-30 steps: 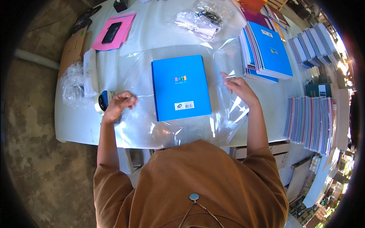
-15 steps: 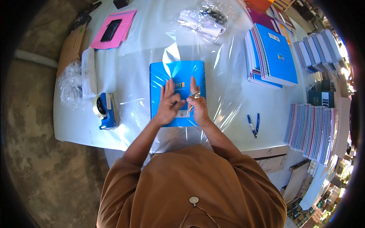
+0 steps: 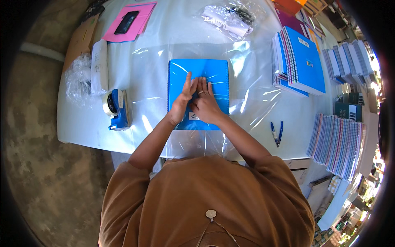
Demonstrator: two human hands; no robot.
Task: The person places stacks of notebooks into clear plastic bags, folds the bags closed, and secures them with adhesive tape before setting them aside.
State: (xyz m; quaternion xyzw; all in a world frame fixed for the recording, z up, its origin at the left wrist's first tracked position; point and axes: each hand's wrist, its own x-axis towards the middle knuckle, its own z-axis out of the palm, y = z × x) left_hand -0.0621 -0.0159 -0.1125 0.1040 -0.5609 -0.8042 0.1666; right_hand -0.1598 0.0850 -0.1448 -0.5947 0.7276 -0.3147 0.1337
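Note:
A blue spiral notebook [image 3: 218, 88] lies flat on the table in front of me, its binding showing along the side. A wide sheet of clear plastic film [image 3: 255, 109] spreads around it, and shiny streaks cross the cover. My right hand [image 3: 207, 106], with a ring on one finger, lies on the cover with its fingers stretched out. Close against it, my left hand [image 3: 182, 103] stands partly on its edge, fingers extended. Below the hands a small white label [image 3: 194, 116] shows on the cover. Nothing is visibly held in either hand.
A blue tape dispenser [image 3: 120, 109] stands left, near a white roll [image 3: 99, 68] and crumpled plastic [image 3: 78, 80]. A phone [image 3: 126, 22] rests on pink folders [image 3: 142, 18]. Right are stacked blue notebooks [image 3: 306, 61], a blue tool like snips [image 3: 277, 133] and a row of spiral notebooks [image 3: 337, 144].
Both hands have come together over the cover. My right hand, pinching something small before, now lies flat with fingers out. Notebook and table appear slightly shifted in view.

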